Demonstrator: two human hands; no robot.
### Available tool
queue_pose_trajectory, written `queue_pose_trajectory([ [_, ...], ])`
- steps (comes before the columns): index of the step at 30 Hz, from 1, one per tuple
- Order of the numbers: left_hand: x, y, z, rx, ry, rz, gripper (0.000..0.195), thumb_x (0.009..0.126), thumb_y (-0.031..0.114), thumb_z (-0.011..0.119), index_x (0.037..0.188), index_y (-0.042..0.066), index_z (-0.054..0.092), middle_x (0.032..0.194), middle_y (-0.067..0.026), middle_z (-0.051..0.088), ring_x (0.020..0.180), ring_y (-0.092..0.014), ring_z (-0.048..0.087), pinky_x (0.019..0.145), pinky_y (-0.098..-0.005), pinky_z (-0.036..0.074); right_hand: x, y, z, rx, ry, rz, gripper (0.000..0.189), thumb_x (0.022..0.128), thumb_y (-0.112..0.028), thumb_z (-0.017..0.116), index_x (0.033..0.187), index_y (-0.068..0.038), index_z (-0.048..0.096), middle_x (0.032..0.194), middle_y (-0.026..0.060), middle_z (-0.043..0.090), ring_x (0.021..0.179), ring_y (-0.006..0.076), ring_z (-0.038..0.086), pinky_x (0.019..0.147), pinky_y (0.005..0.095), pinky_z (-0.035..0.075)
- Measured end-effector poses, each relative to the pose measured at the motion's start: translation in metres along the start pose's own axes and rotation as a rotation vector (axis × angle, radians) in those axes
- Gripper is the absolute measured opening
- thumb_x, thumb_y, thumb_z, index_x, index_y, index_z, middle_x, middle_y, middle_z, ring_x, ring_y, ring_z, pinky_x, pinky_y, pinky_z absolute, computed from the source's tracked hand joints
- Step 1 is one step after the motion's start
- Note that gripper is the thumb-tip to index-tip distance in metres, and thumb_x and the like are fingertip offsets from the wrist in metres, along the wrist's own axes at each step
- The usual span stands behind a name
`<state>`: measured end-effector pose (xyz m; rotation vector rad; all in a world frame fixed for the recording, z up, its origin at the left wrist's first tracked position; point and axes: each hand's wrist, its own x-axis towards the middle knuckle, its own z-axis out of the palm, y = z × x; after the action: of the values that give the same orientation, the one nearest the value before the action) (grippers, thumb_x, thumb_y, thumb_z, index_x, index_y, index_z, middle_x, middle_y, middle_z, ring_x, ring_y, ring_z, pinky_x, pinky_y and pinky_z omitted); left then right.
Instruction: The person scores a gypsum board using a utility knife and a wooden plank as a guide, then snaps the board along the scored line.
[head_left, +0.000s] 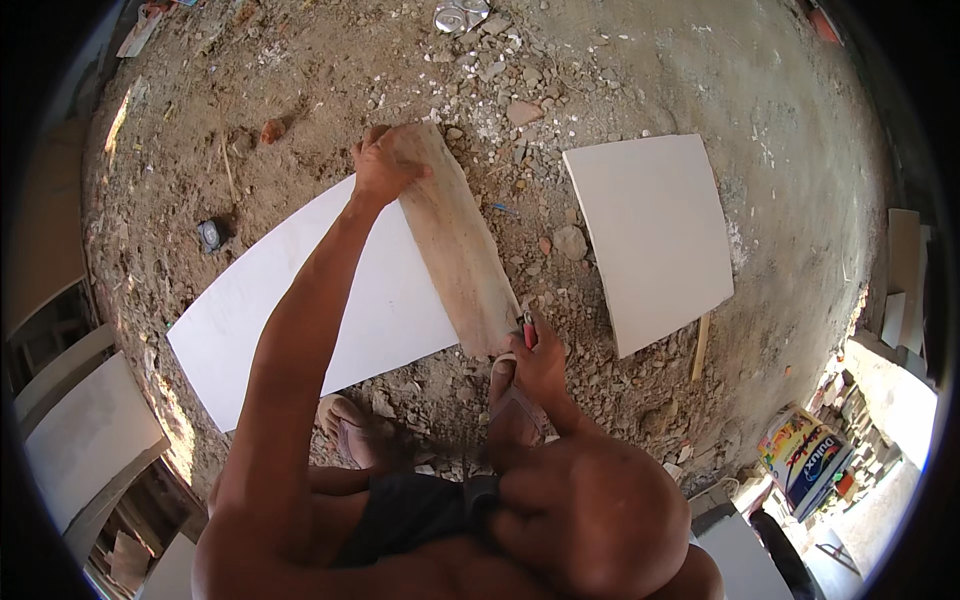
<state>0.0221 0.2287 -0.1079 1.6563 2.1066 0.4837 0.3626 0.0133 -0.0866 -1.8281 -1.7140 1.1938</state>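
A worn wooden board (457, 247) lies across the right part of a white sheet panel (405, 292), its long right edge angled towards me. My left hand (386, 166) grips the board's far end, thumb on top and fingers curled at the far left edge. At the near right corner, my right hand (538, 352) is closed around a red-handled cutter (529, 331), probably a utility knife. The cutter is beside the board's right edge; its blade is too small to make out. My sandalled feet (515, 416) are just below the panel's near edge.
Another off-white panel piece (649, 240) lies to the right, with a wood strip (700, 346) by its near corner. A dark tape measure (212, 235) sits on the rubble-strewn dirt at left. A paint bucket (804, 461) lies at lower right. Crushed cans (460, 15) lie at the top.
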Motion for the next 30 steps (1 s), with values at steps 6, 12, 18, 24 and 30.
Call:
queue_pose_trajectory([
  [6, 0.005, -0.012, 0.003, 0.021, -0.007, 0.051, 0.082, 0.066, 0.039, 0.094, 0.14, 0.023, 0.062, 0.143, -0.013, 0.055, 0.143, -0.028, 0.041, 0.121, -0.0505, 0.019, 0.007, 0.0, -0.004, 0.207, -0.015, 0.31, 0.038, 0.087, -0.015, 0.076, 0.122, -0.002, 0.07, 0.079, 0.0138, 0.066, 0.07, 0.024, 0.064, 0.068, 0.0376, 0.051],
  [12, 0.005, -0.012, 0.006, 0.006, 0.002, 0.042, 0.081, 0.065, 0.041, 0.094, 0.138, 0.025, 0.063, 0.143, -0.0124, 0.055, 0.143, -0.027, 0.041, 0.121, -0.0509, 0.018, 0.005, 0.006, -0.002, 0.27, -0.019, 0.339, 0.036, 0.087, -0.015, 0.076, 0.121, -0.003, 0.071, 0.075, 0.0106, 0.065, 0.066, 0.0181, 0.059, 0.066, 0.0344, 0.05],
  [18, 0.003, -0.007, 0.005, -0.036, 0.006, 0.044, 0.08, 0.064, 0.041, 0.093, 0.137, 0.025, 0.064, 0.142, -0.0121, 0.056, 0.142, -0.027, 0.041, 0.121, -0.0501, 0.017, 0.008, 0.025, 0.003, 0.31, -0.009, 0.262, 0.033, 0.092, -0.008, 0.073, 0.123, 0.001, 0.07, 0.069, -0.0006, 0.061, 0.06, 0.0072, 0.052, 0.055, 0.0277, 0.044],
  [24, 0.002, -0.011, 0.008, -0.076, 0.058, 0.03, 0.079, 0.063, 0.039, 0.093, 0.136, 0.024, 0.066, 0.141, -0.0128, 0.056, 0.139, -0.031, 0.043, 0.121, -0.0494, 0.019, 0.015, 0.018, -0.002, 0.274, -0.054, 0.331, 0.034, 0.087, -0.014, 0.076, 0.12, -0.006, 0.072, 0.08, 0.0118, 0.069, 0.071, 0.0186, 0.062, 0.069, 0.035, 0.051],
  [30, 0.004, -0.015, 0.012, -0.024, 0.072, 0.015, 0.079, 0.064, 0.036, 0.093, 0.137, 0.022, 0.066, 0.139, -0.0141, 0.058, 0.138, -0.034, 0.045, 0.121, -0.0501, 0.02, 0.018, 0.001, -0.012, 0.187, -0.078, 0.295, 0.033, 0.087, -0.014, 0.076, 0.119, -0.005, 0.072, 0.079, 0.0129, 0.069, 0.069, 0.0202, 0.062, 0.069, 0.0355, 0.051],
])
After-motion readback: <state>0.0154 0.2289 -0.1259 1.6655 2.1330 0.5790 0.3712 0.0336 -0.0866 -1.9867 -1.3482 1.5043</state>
